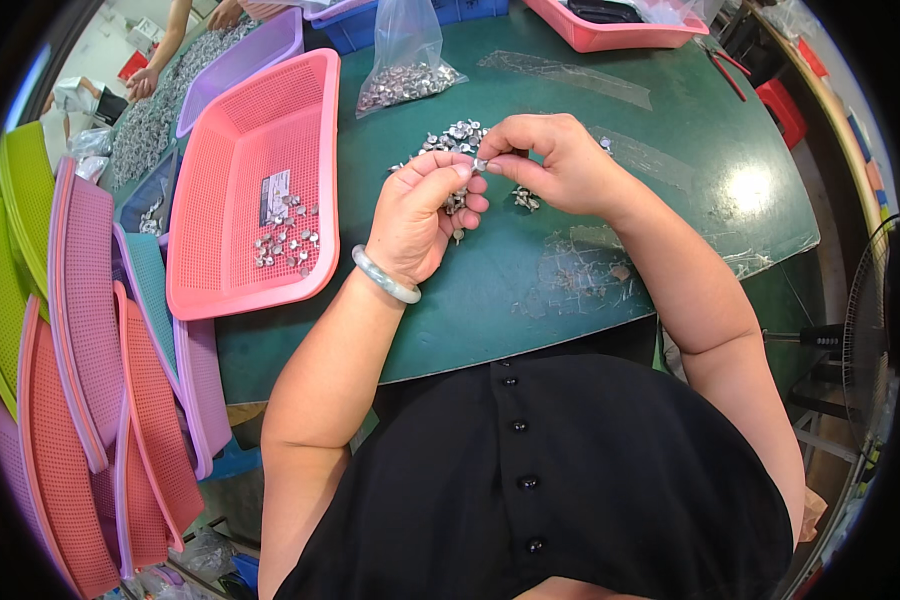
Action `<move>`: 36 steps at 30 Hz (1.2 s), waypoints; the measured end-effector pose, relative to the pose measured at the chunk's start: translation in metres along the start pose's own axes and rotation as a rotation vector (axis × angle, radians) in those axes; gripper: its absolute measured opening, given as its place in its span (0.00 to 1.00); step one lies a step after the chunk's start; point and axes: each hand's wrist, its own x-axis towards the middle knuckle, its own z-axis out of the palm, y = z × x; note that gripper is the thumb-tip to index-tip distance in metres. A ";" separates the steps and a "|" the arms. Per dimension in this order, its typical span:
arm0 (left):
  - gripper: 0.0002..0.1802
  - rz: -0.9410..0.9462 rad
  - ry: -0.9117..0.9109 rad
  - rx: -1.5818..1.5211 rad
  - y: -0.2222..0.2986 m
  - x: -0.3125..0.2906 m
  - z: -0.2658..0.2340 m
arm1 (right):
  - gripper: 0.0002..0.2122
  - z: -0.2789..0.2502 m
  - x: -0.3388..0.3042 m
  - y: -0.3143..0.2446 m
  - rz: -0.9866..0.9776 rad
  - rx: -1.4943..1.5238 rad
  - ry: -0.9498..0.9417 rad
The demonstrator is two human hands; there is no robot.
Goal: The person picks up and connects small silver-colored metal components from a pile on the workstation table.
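Note:
Over the green table [450, 330], my two hands meet at a small round silvery metal part [480, 165]. My left hand [410, 215], with a pale bangle at the wrist, pinches toward it with thumb and forefinger. More metal parts [455, 202] show under its curled fingers. The thumb and forefinger of my right hand [570, 165] close on the same part from the other side. Just beyond the hands lies a loose pile of similar parts [458, 136], partly hidden by them. A smaller cluster of parts [526, 199] rests below my right hand.
Left of my hands, a pink mesh basket [240, 110] holds several metal parts and a label. A clear bag of parts [407, 80] stands behind. Stacked coloured baskets [80, 310] crowd the left edge. A pink tray [620, 35] and red-handled tool [732, 70] are far right. Another person's hand [143, 82] shows far left.

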 end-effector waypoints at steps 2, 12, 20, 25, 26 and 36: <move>0.06 -0.009 -0.008 0.022 -0.001 0.001 -0.001 | 0.04 0.000 0.000 0.000 -0.022 -0.005 0.007; 0.08 -0.055 -0.013 -0.068 -0.002 0.004 -0.007 | 0.06 -0.017 0.002 -0.001 0.118 -0.083 -0.150; 0.09 -0.085 -0.072 -0.178 0.001 0.004 -0.009 | 0.17 -0.027 -0.004 0.005 0.207 -0.383 -0.538; 0.09 -0.089 -0.041 -0.048 0.009 -0.003 -0.002 | 0.12 -0.014 0.001 0.000 0.229 -0.324 -0.569; 0.09 -0.079 -0.038 -0.036 0.012 -0.006 0.001 | 0.12 -0.008 0.001 0.005 0.161 -0.296 -0.538; 0.12 0.251 0.028 -0.015 0.078 -0.051 -0.003 | 0.08 0.003 -0.002 0.028 -0.007 -0.214 -0.107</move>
